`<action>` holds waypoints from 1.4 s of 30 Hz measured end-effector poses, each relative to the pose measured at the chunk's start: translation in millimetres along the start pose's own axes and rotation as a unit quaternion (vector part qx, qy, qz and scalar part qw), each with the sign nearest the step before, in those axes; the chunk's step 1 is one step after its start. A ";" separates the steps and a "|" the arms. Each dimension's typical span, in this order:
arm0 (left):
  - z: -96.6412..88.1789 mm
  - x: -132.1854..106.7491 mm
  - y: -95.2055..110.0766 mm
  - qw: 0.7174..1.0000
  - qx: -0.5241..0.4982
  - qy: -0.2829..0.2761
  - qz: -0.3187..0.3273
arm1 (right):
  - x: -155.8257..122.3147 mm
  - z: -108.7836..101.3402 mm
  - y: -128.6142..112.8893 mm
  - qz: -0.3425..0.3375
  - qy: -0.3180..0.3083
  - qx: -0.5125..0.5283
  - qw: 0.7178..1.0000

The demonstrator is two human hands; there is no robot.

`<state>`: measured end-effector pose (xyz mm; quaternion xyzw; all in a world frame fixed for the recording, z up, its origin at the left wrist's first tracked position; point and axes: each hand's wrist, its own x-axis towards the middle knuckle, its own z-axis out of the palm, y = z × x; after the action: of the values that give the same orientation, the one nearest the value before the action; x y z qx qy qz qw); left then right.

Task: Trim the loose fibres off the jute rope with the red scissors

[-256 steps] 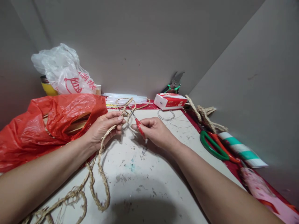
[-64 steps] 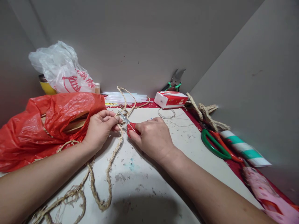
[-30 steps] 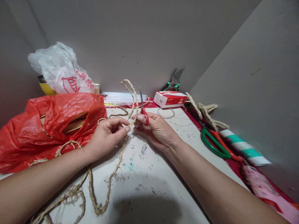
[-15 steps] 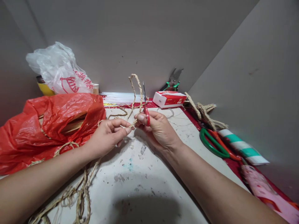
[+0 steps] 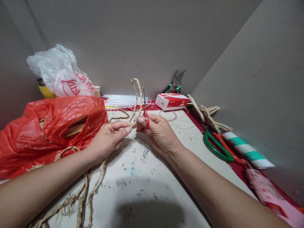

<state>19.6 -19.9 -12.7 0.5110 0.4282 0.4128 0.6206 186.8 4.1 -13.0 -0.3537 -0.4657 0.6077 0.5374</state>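
Looping upward, frayed tan braided rope (image 5: 137, 95), pinched by both hands

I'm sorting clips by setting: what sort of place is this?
Probably a home craft corner: a paint-flecked table, straw rope in the left hand, small red scissors in the right hand, green scissors and glue sticks nearby.

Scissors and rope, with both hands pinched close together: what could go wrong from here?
1. The scissors stand blade-up in the right hand, right beside the rope loop. A slip could nick the rope or the left hand, whose fingertips sit close by.
2. The rope's frayed tail trails under the left forearm toward the table edge. It might snag or drag if the loop is pulled.
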 end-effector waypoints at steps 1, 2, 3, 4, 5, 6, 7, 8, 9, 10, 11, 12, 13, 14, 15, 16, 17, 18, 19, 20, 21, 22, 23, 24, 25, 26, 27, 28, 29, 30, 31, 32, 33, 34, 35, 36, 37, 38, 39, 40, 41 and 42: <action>0.3 0.0 0.4 1.000 0.003 0.012 0.007 | 0.2 0.2 0.7 -0.007 0.006 -0.007 1.000; 0.7 0.0 0.9 1.000 0.003 0.023 0.015 | 0.3 0.4 1.4 -0.013 0.012 -0.012 1.000; 1.5 0.0 1.6 0.999 0.002 0.034 0.022 | 0.4 0.8 2.1 -0.016 0.020 -0.014 1.000; 2.3 -0.1 2.4 0.999 0.000 0.044 0.027 | 0.4 1.4 2.8 -0.015 0.027 -0.014 0.999; 3.3 -0.1 3.2 0.998 -0.004 0.052 0.032 | 0.2 2.0 3.2 -0.011 0.032 -0.016 0.999; 4.4 -0.3 3.9 0.998 -0.006 0.056 0.035 | -0.1 2.7 3.5 -0.007 0.034 -0.021 0.999; 5.4 -0.5 4.5 0.998 -0.007 0.059 0.037 | -0.5 3.3 3.5 -0.004 0.034 -0.027 0.999; 6.3 -0.7 5.0 0.997 -0.005 0.062 0.041 | -1.0 3.8 3.4 -0.003 0.032 -0.034 0.999; 7.1 -1.1 5.3 0.997 0.001 0.064 0.046 | -1.6 4.3 3.2 -0.004 0.030 -0.042 0.999; 7.6 -1.5 5.4 0.996 0.010 0.067 0.053 | -2.1 4.6 2.9 -0.007 0.029 -0.048 0.998; 7.9 -1.9 5.4 0.995 0.020 0.070 0.061 | -2.5 4.9 2.6 -0.010 0.030 -0.053 0.998; 8.0 -2.2 5.2 0.995 0.030 0.073 0.068 | -2.8 5.2 2.5 -0.012 0.032 -0.057 0.998; 7.9 -2.6 5.0 0.994 0.039 0.075 0.076 | -3.0 5.3 2.5 -0.010 0.034 -0.060 0.998; 7.7 -2.9 4.6 0.993 0.047 0.076 0.083 | -3.0 5.4 2.7 -0.005 0.035 -0.063 0.997; 7.3 -3.1 4.2 0.991 0.054 0.079 0.089 | -3.0 5.4 3.2 0.002 0.036 -0.065 0.997; 7.0 -3.4 3.8 0.990 0.062 0.082 0.095 | -3.0 5.4 3.7 0.009 0.035 -0.066 0.997; 6.6 -3.6 3.4 0.989 0.070 0.086 0.100 | -3.0 5.4 4.4 0.014 0.035 -0.067 0.997; 6.3 -3.8 2.9 0.987 0.078 0.090 0.105 | -3.2 5.4 5.0 0.017 0.034 -0.069 0.997; 6.0 -4.1 2.5 0.986 0.086 0.092 0.109 | -3.5 5.6 5.5 0.017 0.035 -0.071 0.997; 5.9 -4.2 2.1 0.985 0.091 0.094 0.112 | -4.1 5.8 5.9 0.013 0.034 -0.074 0.997; 5.8 -4.3 1.7 0.985 0.092 0.095 0.114 | -5.0 6.3 5.9 0.006 0.032 -0.077 0.996; 5.7 -4.3 1.3 0.985 0.091 0.094 0.116 | -5.9 6.9 5.7 -0.003 0.027 -0.079 0.996; 5.8 -4.2 1.1 0.985 0.088 0.092 0.116 | -6.9 7.7 5.1 -0.014 0.020 -0.081 0.996; 5.8 -4.1 0.9 0.986 0.084 0.091 0.114 | -7.8 8.4 4.3 -0.026 0.012 -0.082 0.996; 5.9 -3.8 1.0 0.987 0.079 0.093 0.109 | -8.5 9.0 3.4 -0.040 0.006 -0.085 0.996; 6.1 -3.6 1.2 0.987 0.074 0.095 0.104 | -8.8 9.4 2.5 -0.053 0.004 -0.089 0.995; 6.2 -3.4 1.7 0.988 0.069 0.099 0.098 | -8.8 9.5 1.7 -0.066 0.008 -0.094 0.993; 6.3 -3.1 2.4 0.988 0.063 0.103 0.092 | -8.3 9.2 1.1 -0.078 0.016 -0.101 0.992; 6.3 -2.9 3.2 0.989 0.057 0.107 0.086 | -7.5 8.6 0.8 -0.089 0.026 -0.111 0.989; 6.2 -2.6 4.2 0.990 0.050 0.109 0.080 | -6.5 7.7 0.8 -0.098 0.037 -0.124 0.987; 5.9 -2.2 5.1 0.990 0.041 0.109 0.075 | -5.6 6.7 1.0 -0.103 0.046 -0.140 0.984; 5.4 -1.8 6.1 0.991 0.031 0.107 0.071 | -4.7 5.7 1.4 -0.106 0.052 -0.156 0.981; 4.8 -1.3 6.9 0.992 0.022 0.104 0.065 | -4.2 4.8 2.0 -0.106 0.054 -0.172 0.978; 4.0 -0.7 7.7 0.993 0.012 0.098 0.058 | -3.9 4.2 2.7 -0.103 0.052 -0.186 0.976; 3.2 -0.1 8.2 0.994 0.002 0.091 0.052 | -3.9 4.0 3.5 -0.094 0.048 -0.196 0.975; 2.4 0.5 8.5 0.996 -0.007 0.082 0.043 | -4.2 4.0 4.3 -0.081 0.042 -0.200 0.976; 1.7 0.9 8.6 0.997 -0.017 0.071 0.034 | -4.6 4.4 5.2 -0.062 0.032 -0.196 0.978; 1.3 1.2 8.5 0.998 -0.025 0.055 0.023 | -5.0 5.1 6.1 -0.040 0.021 -0.183 0.982; 1.1 1.2 8.1 0.999 -0.032 0.037 0.013 | -5.4 5.8 6.9 -0.014 0.009 -0.162 0.987; 1.3 1.1 7.6 0.999 -0.036 0.015 0.003 | -5.6 6.6 7.5 0.010 0.000 -0.134 0.991; 1.7 0.7 7.0 0.999 -0.037 -0.008 -0.007 | -5.6 7.2 7.8 0.029 -0.004 -0.105 0.994; 2.2 0.3 6.3 0.999 -0.037 -0.032 -0.016 | -5.3 7.6 7.7 0.041 -0.003 -0.078 0.996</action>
<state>21.4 -19.4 -6.3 0.4934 0.4006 0.4018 0.6593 178.2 -2.4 -18.2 -0.4118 -0.4984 0.5916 0.4817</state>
